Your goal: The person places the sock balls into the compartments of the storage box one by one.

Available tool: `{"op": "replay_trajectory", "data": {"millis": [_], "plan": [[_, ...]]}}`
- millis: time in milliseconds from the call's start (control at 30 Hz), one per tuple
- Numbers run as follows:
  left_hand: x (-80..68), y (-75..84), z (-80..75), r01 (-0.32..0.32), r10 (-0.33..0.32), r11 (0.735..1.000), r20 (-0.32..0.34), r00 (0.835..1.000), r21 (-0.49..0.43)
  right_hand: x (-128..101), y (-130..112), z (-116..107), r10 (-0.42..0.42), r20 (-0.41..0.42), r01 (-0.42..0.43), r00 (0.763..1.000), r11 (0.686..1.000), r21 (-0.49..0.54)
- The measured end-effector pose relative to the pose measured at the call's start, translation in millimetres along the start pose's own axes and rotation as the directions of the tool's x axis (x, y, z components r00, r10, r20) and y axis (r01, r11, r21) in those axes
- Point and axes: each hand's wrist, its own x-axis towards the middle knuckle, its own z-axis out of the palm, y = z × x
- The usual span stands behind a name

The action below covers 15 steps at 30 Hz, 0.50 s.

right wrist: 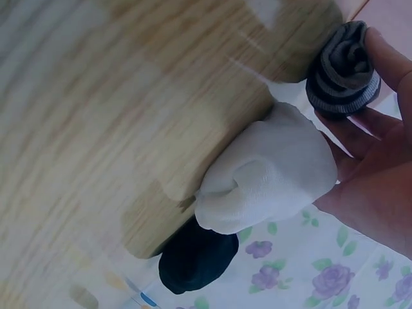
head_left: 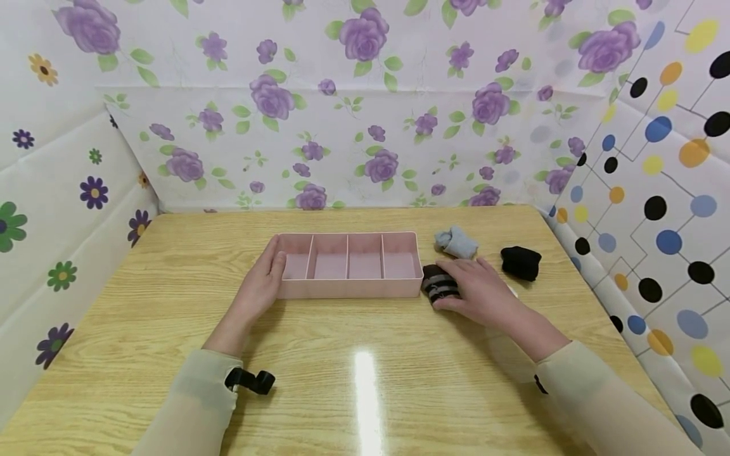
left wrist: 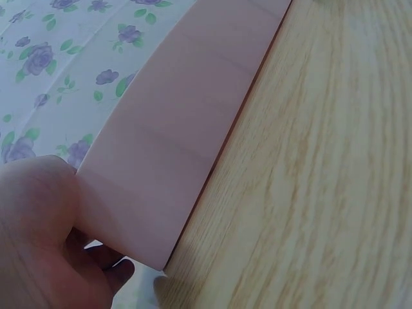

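Note:
A pink tray [head_left: 348,289] with four bare compartments lies at the table's middle. My left hand [head_left: 272,267] grips its left end, the thumb at the rim; in the left wrist view the fingers [left wrist: 112,267] curl round the corner of the tray's wall [left wrist: 180,129]. My right hand [head_left: 447,286] holds a dark striped sock roll [head_left: 438,283] just right of the tray, and its fingers [right wrist: 386,58] wrap the striped roll [right wrist: 344,67]. A white sock roll [right wrist: 270,170] lies under that palm. A black roll [right wrist: 196,257] sits beyond it.
A grey-blue sock roll [head_left: 456,242] and the black sock roll [head_left: 521,262] lie right of the tray on the wooden table [head_left: 365,380]. Flowered walls stand at the back and left, a dotted one close on the right.

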Motion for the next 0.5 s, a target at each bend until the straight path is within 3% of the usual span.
{"op": "replay_trajectory", "data": {"millis": [500], "plan": [[1.5, -2.7, 0.2, -0.002, 0.002, 1.0, 0.001, 1.0, -0.004, 5.3, -1.4, 4.1, 0.008, -0.047, -0.009, 0.999, 1.0, -0.024]]}}
